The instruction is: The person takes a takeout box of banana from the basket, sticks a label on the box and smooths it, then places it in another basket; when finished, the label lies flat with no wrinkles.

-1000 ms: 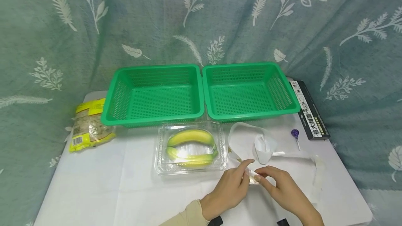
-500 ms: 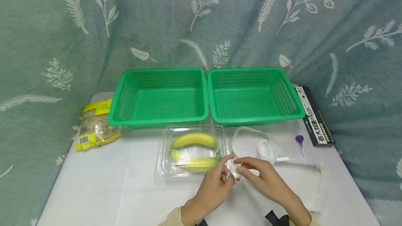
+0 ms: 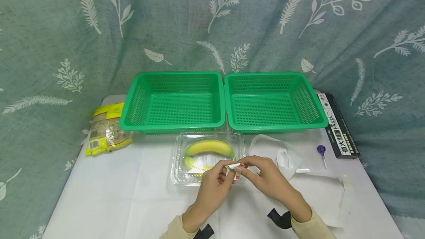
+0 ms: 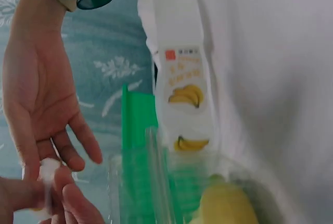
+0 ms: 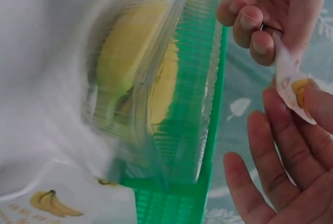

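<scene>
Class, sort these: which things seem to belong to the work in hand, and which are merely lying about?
Likely part of the job:
label, held by left hand and right hand
strip, with similar banana prints
clear box
bananas inside it

Apparently just lying about:
left basket
right basket
yellow bag
pasta box
lollipop

Head view high, forward-down; wrist views close, sharing held label (image 5: 286, 75).

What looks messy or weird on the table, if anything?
The white paper strip curls into a messy loop beside the clear box, instead of lying flat. The little label held in the fingers is bent too. I see nothing spilled.
</scene>
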Available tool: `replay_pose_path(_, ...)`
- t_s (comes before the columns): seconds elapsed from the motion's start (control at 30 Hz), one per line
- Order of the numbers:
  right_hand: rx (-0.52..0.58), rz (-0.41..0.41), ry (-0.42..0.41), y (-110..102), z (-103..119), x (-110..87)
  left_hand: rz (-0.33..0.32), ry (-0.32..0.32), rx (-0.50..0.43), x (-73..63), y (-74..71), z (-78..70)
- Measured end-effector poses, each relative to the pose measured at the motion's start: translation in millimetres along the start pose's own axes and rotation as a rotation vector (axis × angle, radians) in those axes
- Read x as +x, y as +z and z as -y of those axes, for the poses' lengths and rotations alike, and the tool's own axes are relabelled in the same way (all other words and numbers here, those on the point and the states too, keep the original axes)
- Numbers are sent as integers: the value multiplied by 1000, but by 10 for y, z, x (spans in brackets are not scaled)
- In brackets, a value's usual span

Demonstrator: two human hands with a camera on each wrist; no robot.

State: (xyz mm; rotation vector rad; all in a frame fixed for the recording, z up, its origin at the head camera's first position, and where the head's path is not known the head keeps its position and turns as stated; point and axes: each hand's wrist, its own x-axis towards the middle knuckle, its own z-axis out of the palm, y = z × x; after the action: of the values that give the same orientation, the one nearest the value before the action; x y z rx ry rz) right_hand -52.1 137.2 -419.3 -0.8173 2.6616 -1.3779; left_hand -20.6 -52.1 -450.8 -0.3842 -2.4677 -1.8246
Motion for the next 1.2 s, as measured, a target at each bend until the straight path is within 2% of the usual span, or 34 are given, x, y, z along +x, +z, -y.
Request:
replay_pose_path(0.2, -14, -48, 22, 31, 32, 105, -24, 5, 68, -3, -77, 11)
replay_pose_path(0.4, -10, -106, 1, 81, 5, 190, -9, -36, 82, -30, -140, -25)
replay_pose_path(0.5, -1, -116, 27, 112, 4, 235, 5, -58, 115, -46, -173, -47)
replay_pose_path(0.63, 22, -119, 59, 147, 28, 291, 3, -52, 155, -61, -220, -69)
replay_pose_path(0.8, 51, -108, 75, 179, 66, 372, -75, -9, 216, -23, -277, -58)
replay_pose_path(0.97, 68, -97, 86, 229, 96, 499, -204, 51, 309, 55, -350, 4)
replay_pose_path(1.07, 73, -99, 88, 266, 95, 581, -268, 58, 376, 96, -388, 45)
replay_pose_path(1.2, 74, -88, 113, 319, 80, 654, -302, 41, 477, 125, -414, 92)
